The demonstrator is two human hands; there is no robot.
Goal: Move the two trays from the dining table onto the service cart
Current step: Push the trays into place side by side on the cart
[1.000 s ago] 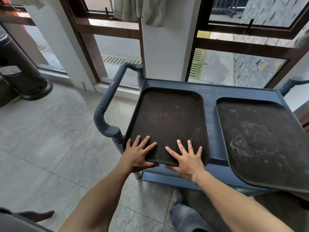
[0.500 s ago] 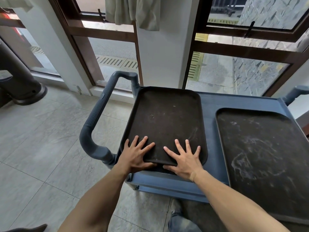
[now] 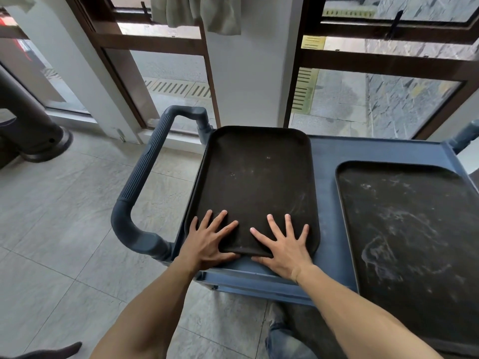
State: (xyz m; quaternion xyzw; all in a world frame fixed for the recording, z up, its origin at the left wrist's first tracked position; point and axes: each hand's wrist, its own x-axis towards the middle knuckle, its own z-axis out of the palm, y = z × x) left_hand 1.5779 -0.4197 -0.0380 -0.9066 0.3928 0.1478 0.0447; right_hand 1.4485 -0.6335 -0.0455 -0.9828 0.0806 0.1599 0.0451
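Note:
Two dark brown trays lie flat on the blue service cart [image 3: 327,203]. The left tray [image 3: 256,177] sits lengthwise by the cart's handle end, its near edge close to the cart's front rim. My left hand [image 3: 207,240] and my right hand [image 3: 286,246] rest on that near edge, fingers spread on top and thumbs tucked under the rim. The right tray [image 3: 414,242] is scuffed with pale marks and lies untouched beside it, a strip of blue cart top between the two.
The cart's ribbed blue handle [image 3: 145,174] sticks out to the left over the tiled floor [image 3: 64,216]. Brown-framed windows and a white pillar [image 3: 248,73] stand just behind the cart. A black stand base [image 3: 39,136] is at the far left. My jeans leg [image 3: 285,340] is under the cart's front.
The left tray has slid farther onto the cart under both hands; its near edge no longer overhangs the front rim. The view has moved closer and shifted right.

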